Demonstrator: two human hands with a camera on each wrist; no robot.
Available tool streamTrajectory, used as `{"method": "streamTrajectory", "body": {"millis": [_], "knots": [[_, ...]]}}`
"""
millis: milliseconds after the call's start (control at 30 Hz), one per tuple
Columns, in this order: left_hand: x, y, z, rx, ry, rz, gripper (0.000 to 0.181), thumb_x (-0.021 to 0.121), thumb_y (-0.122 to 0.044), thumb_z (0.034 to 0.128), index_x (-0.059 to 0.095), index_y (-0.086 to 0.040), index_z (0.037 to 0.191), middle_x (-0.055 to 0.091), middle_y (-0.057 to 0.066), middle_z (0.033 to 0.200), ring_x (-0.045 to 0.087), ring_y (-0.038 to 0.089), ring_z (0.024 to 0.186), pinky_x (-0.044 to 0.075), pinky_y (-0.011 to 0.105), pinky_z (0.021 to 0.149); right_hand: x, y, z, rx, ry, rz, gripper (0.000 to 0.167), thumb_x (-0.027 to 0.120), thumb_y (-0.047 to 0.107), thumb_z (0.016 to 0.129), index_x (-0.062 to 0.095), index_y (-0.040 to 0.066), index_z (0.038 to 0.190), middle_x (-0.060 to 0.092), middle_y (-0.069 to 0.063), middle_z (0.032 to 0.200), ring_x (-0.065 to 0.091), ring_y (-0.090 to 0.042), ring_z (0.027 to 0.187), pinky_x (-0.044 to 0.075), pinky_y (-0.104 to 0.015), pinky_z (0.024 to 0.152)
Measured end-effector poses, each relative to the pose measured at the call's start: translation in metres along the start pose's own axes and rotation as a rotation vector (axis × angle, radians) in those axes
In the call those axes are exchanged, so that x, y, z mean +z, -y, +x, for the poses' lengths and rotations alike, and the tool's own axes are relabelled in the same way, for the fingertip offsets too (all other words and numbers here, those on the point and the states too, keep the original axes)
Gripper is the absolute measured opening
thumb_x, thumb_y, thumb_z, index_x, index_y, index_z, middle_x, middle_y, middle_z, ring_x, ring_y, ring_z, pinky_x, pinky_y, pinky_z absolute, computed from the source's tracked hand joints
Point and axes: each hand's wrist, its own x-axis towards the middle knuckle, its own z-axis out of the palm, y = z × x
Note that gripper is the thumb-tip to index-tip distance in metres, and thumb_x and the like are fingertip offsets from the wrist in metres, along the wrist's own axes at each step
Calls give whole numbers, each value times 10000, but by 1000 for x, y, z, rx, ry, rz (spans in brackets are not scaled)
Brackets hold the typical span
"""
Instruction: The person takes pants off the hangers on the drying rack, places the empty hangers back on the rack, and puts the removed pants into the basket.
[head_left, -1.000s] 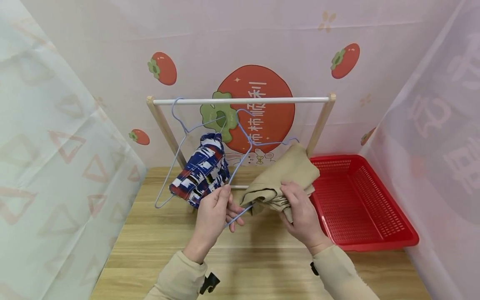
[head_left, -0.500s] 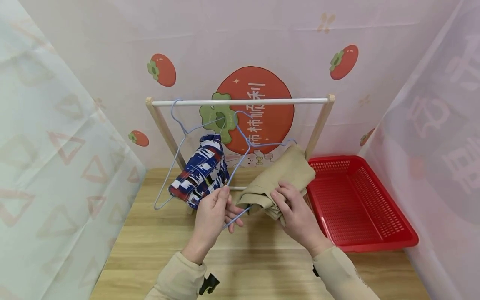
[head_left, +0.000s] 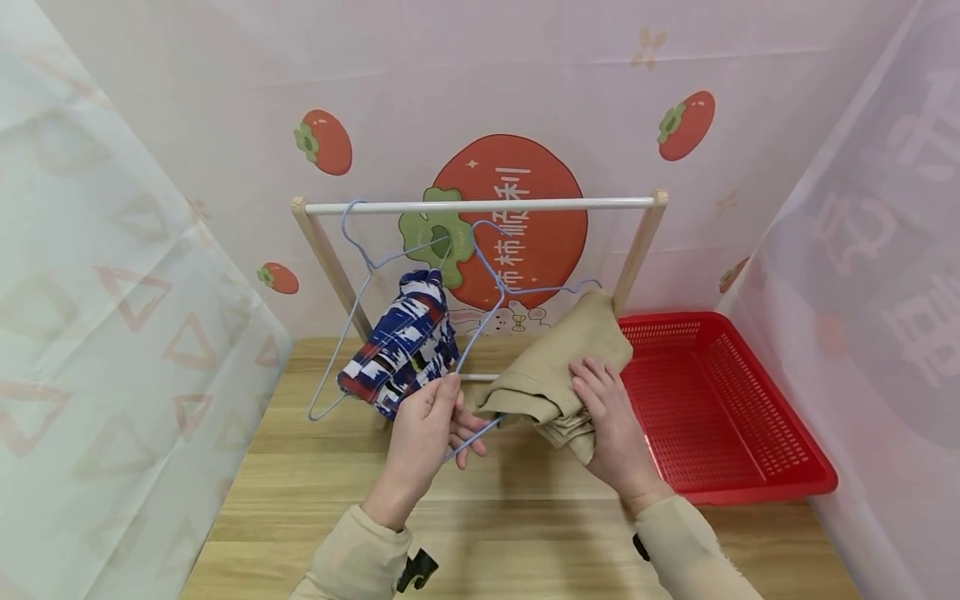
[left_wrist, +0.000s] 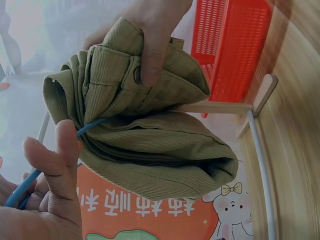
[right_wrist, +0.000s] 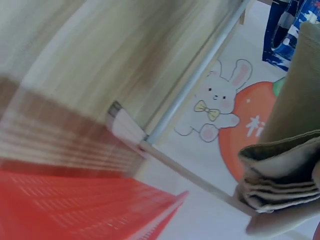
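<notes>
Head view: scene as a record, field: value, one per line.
left hand: pinches thin blue triangular hanger
right hand: grips folded khaki cloth garment
contact: hanger's lower bar runs into garment's folds
support: wooden-post rack, white crossbar
hung there: second blue hanger with blue-white-red patterned garment
container: red perforated plastic basket, right of rack
surface: light wood-grain table

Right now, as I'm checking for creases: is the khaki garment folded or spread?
Folded. The khaki garment shows stacked layers along its edges in both wrist views; the right hand grips it.
</notes>
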Motion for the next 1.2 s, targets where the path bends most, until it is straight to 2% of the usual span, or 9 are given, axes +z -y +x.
{"method": "streamTrajectory", "body": {"millis": [167,433,633,867,1033,1133,1200], "knots": [[0,0,-1,6,6,-11,582,463,-517,1069,518,18,847,715,271,782,717,310,553,507,318,370,2,-8,-8,14,-39,-5,488,541,288,1018,489,-69,1346,537,-326,1396,471,-548,1310,330,-709,1098],[-2,0,-3,2,7,-20,584,472,-529,1061,512,10,837,728,232,770,711,289,537,501,306,367,1,-16,-16,55,-12,-79,409,459,244,1090,486,-48,1374,515,-301,1443,466,-551,1322,316,-741,1084],[-2,0,-4,7,12,-17,585,476,-528,1062,509,11,835,730,223,764,708,281,528,503,308,368,2,-20,-15,75,-17,-78,396,446,214,1095,514,-47,1385,518,-312,1440,459,-563,1324,304,-741,1092],[-4,0,-4,14,18,5,596,472,-536,1061,508,14,834,724,244,768,709,291,532,512,326,372,2,-18,-10,61,-72,-56,410,472,224,1095,610,-86,1326,590,-322,1363,520,-535,1295,332,-691,1117],[-4,0,-3,20,21,17,598,468,-537,1062,512,15,836,723,246,772,712,297,539,516,328,377,1,-16,-7,62,-77,-26,364,430,101,1082,606,-134,1298,605,-322,1342,528,-534,1291,348,-667,1121],[-5,0,-3,23,25,15,596,469,-533,1063,515,16,838,720,264,783,713,296,542,515,318,379,0,-16,-6,67,-71,-4,351,408,-55,1014,592,-150,1296,599,-335,1338,520,-527,1303,346,-651,1131],[-5,0,-3,25,25,12,591,472,-528,1064,519,17,840,718,267,784,713,292,541,511,308,379,-1,-15,-5,70,-70,16,399,384,-142,952,583,-159,1297,592,-343,1341,517,-525,1304,348,-617,1148]]}}
